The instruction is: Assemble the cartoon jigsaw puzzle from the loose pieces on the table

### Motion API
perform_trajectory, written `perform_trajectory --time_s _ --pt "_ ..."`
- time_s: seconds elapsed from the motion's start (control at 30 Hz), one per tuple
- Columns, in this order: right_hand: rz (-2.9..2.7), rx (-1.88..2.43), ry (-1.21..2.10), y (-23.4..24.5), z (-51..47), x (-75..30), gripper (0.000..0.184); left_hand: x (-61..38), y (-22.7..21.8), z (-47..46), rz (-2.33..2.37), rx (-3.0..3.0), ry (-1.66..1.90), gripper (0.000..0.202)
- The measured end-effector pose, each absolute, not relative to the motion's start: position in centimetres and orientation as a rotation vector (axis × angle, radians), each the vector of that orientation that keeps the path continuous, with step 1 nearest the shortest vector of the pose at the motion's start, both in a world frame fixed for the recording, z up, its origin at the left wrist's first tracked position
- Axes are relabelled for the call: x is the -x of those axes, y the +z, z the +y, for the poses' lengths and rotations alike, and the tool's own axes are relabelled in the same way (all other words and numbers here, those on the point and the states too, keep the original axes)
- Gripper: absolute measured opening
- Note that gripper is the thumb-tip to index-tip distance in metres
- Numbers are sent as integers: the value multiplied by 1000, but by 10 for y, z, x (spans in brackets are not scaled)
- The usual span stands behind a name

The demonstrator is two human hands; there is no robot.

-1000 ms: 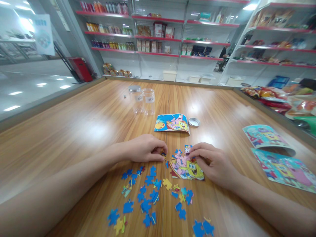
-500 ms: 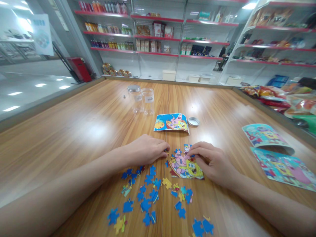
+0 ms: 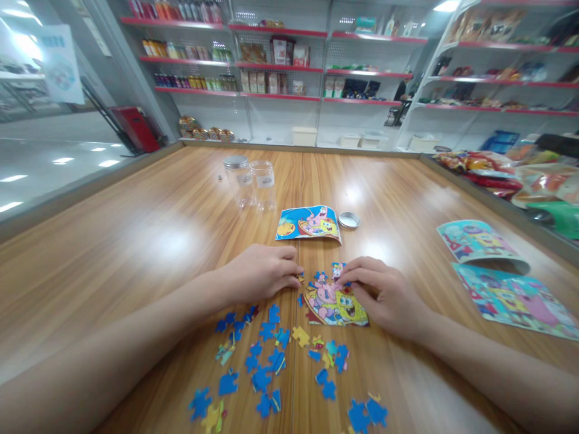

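Note:
A partly joined jigsaw puzzle with a yellow and a pink cartoon figure lies in front of me. My right hand rests over its upper right side, fingertips together on a puzzle piece at the top edge. Left of the joined part, my left hand pinches a small blue and yellow puzzle piece, mostly covered by the fingers. Loose blue pieces and a yellow piece are scattered nearer to me. Beyond the hands lies a curled picture sheet with the same figures.
Two clear jars stand farther back, a lidded jar and an open jar. A metal lid lies by the picture sheet. Two more picture sheets are at right. Packaged snacks lie along the right edge, and stocked shelves line the back.
The whole view has shifted slightly, so everything appears a little farther left. The fingers of my left hand have moved a little around the small piece; my right hand stays on the puzzle.

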State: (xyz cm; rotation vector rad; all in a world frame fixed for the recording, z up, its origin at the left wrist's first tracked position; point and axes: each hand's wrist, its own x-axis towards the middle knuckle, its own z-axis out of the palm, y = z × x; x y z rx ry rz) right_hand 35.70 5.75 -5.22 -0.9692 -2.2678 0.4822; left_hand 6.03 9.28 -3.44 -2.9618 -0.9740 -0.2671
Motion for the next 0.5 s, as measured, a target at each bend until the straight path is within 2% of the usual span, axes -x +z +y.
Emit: perform_trajectory --time_s 0.23,0.5 --pt "-2270 971 484 -52 59 -356 29 -64 -35 90 -847 2858 -157 33" --pt "-2270 966 488 -52 59 -357 29 -64 -37 89 -709 2945 -300 32"
